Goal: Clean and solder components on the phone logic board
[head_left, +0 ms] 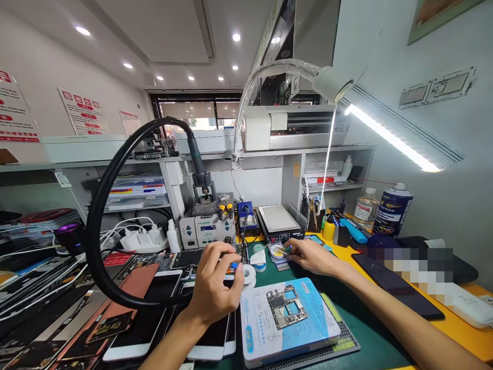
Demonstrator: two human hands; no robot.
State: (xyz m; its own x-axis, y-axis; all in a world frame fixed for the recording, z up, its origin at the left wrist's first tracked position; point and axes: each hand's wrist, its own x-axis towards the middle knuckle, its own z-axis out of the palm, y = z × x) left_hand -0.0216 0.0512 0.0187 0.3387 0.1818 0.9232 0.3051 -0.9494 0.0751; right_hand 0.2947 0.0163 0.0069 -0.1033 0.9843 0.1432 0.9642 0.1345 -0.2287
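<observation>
My left hand (219, 280) is raised left of a blue and white box (254, 329), its fingers closed around a slim blue-ended soldering iron (234, 265), mostly hidden by the fingers. On top of the box lies a phone logic board (287, 307). Beyond the box, my right hand (310, 255) pinches thin tweezers (285, 251). Their tips are over a small round tin (276, 250) with yellowish content. White rolls of tape (249, 275) sit between my hands, close to a wad of white tissue (258, 258).
Phones (144, 313) and phone parts crowd the left side, under a black hose (94, 241). A hot air station (208, 228), blue soldering station (247, 216) and heating plate (279, 222) stand behind. Bottles and a spray can (393, 210) are at right, beneath a lamp (393, 136).
</observation>
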